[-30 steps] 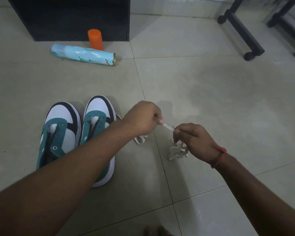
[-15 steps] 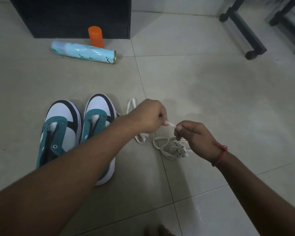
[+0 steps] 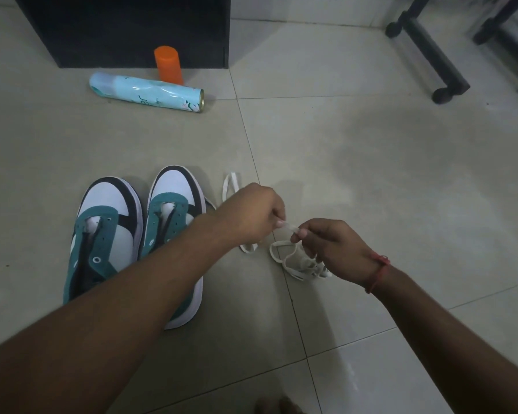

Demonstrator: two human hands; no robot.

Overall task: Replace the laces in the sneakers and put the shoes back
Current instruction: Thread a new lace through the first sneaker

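on floor right of unlaced shoes (image 3: 138, 234), white lace (image 3: 296, 261) is pinched taut btwn left hand (image 3: 251, 213) & right hand (image 3: 329, 246); threading not begun, both shoes left to lace & put back.

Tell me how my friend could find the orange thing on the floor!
Look at the big black cabinet at the far side of the tiled floor. Right in front of it lies a light blue spray can on its side. The orange cylinder stands upright just behind that can, the only bright orange thing there.
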